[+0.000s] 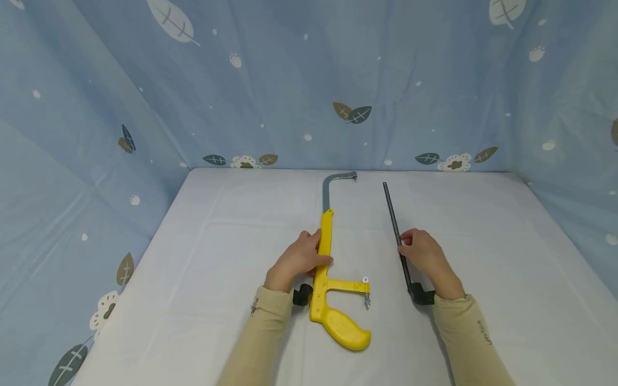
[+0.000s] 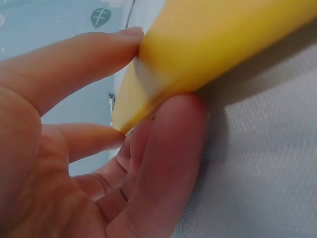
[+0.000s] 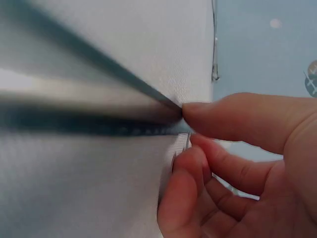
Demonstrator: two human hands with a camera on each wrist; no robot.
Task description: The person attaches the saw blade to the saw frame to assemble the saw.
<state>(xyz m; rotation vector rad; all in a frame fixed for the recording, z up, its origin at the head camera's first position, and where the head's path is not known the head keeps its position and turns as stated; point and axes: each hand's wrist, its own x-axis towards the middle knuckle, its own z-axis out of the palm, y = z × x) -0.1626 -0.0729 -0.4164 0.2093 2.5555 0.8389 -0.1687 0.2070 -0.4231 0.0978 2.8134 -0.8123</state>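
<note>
A yellow hacksaw frame (image 1: 325, 231) lies at the middle of the table, its grey metal bow curving away at the far end and its yellow handle (image 1: 345, 328) toward me. My left hand (image 1: 296, 257) grips the straight yellow part from the left, thumb on one side and fingers on the other. To the right, a long dark saw blade (image 1: 392, 214) slants away from me, with fine teeth along one edge in the right wrist view. Thumb and fingers of my right hand (image 1: 427, 258) pinch the blade near its middle.
White cloth covers the table (image 1: 232, 225). A blue leaf-patterned curtain (image 1: 289, 91) hangs along the back and both sides. Black wrist cameras, at the left wrist (image 1: 302, 295) and right wrist (image 1: 421, 294), sit close to the frame and the blade's near end.
</note>
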